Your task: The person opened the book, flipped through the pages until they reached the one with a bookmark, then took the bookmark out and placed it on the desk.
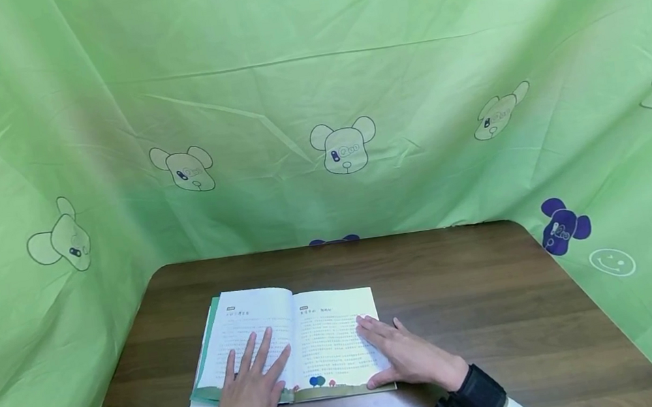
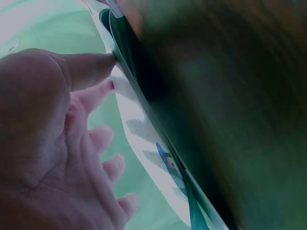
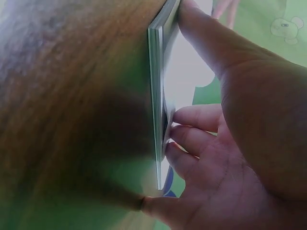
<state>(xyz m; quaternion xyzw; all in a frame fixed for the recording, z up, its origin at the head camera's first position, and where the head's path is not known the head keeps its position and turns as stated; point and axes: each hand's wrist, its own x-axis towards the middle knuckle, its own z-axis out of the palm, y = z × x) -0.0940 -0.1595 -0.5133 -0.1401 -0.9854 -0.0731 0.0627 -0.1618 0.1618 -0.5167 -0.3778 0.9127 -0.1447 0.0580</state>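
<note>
An open book lies on the table, its printed pages facing up and small coloured trees along the bottom of the right page. Spread, straight fingers of my left hand rest on the lower part of the left page. On the right page, my right hand lies with extended fingers near the outer edge and its thumb at the bottom corner. In the right wrist view, the book's page edges show as a thin stack beside the right hand, with its little finger past the edge.
The brown wooden table has rounded far corners. Behind it and at both sides hangs a green cloth printed with bear heads. A black strap with a small device circles the right wrist.
</note>
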